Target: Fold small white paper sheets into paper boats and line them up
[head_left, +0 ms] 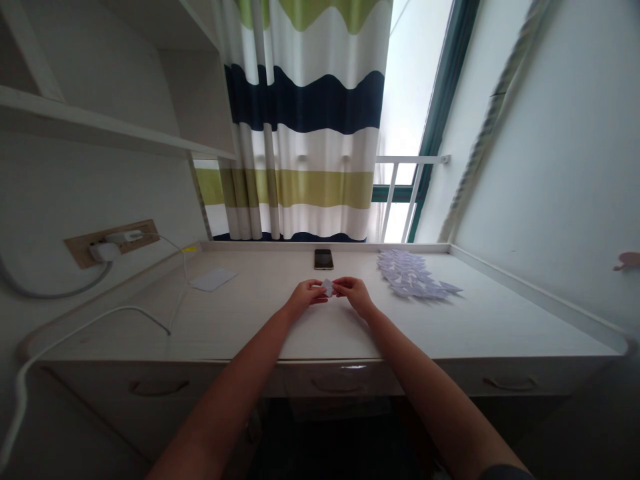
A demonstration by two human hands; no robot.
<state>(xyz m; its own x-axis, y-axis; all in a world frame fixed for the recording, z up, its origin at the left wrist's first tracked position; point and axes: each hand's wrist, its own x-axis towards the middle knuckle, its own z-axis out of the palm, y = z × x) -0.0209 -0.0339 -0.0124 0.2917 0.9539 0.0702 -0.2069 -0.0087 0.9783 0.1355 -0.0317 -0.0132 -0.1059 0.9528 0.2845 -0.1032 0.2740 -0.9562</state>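
Left hand: thumb and fingers nearly closed — gripping the small white paper.
Right hand: fingertips pinched at its right edge.
Small white paper: between both hands, over the desk — phone just beyond.
Paper pieces: heaped, right.

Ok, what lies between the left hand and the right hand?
In the head view, a small white piece of paper: the left hand holds it, with the right hand at its edge.

Right hand: gap ahead — phone left, papers right
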